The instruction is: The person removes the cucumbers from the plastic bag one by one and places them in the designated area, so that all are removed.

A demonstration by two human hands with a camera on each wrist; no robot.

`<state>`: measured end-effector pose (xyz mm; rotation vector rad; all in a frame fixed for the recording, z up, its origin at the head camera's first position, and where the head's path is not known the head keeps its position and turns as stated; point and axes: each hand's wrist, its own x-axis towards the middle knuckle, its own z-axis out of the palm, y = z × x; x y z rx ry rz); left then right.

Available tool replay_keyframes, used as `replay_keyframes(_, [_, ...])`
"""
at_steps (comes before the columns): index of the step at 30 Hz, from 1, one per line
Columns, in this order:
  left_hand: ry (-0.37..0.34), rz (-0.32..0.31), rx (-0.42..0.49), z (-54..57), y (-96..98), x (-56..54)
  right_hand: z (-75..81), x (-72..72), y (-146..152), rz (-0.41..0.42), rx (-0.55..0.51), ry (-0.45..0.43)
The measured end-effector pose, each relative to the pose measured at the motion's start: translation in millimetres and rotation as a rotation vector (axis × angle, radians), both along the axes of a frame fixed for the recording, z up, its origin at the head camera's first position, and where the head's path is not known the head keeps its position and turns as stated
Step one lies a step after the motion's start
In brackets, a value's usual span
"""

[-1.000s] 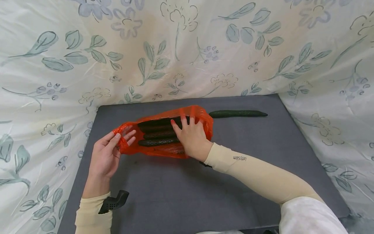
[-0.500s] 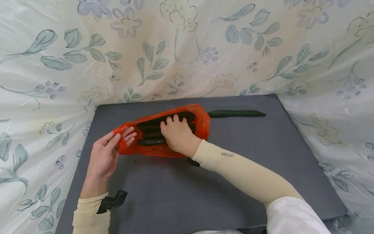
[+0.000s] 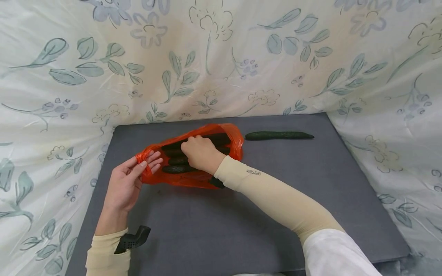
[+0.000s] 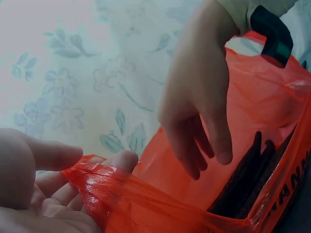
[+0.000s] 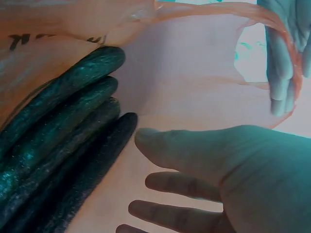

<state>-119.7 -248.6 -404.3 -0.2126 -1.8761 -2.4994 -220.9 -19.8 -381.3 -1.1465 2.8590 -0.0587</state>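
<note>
My left hand (image 3: 125, 186) pinches the gathered left end of a red plastic bag (image 3: 236, 142) between thumb and fingers. The bag lies spread open along the table. Inside it several dark green cucumbers (image 5: 63, 94) lie side by side, showing through the opening. My right hand (image 3: 202, 154) is at the bag's mouth, over the cucumbers in the head view. Seen from the right wrist, its fingers (image 5: 170, 213) are spread and hold nothing, with the thumb beside the tip of the nearest cucumber. One more cucumber (image 3: 279, 135) lies outside, just right of the bag.
A dark grey table (image 3: 269, 218) carries the bag and the loose cucumber. Floral cloth (image 3: 221, 65) hangs behind it and along both sides. Each wrist wears a black camera mount; the left one (image 3: 132, 239) juts out over the table.
My right hand has moved left across the bag, from its right end toward the middle. The bag's right end has shifted slightly left. My left hand keeps its pinch in place.
</note>
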Motion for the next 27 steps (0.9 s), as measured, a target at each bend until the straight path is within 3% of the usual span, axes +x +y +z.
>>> replay_keyframes(9, [0.001, -0.016, 0.016, -0.8, 0.2, -0.8, -14.9, -13.7, 1.1, -0.048, -0.009, -0.074])
replay_keyframes(19, [0.004, -0.023, 0.048, 0.1, 3.2, -1.8, -40.7, -29.4, 8.2, -0.04, -0.054, -0.087])
replay_keyframes(27, [0.002, -0.038, 0.033, -2.8, 1.8, 0.9, -50.5, -34.8, 15.4, -0.031, -0.12, -0.152])
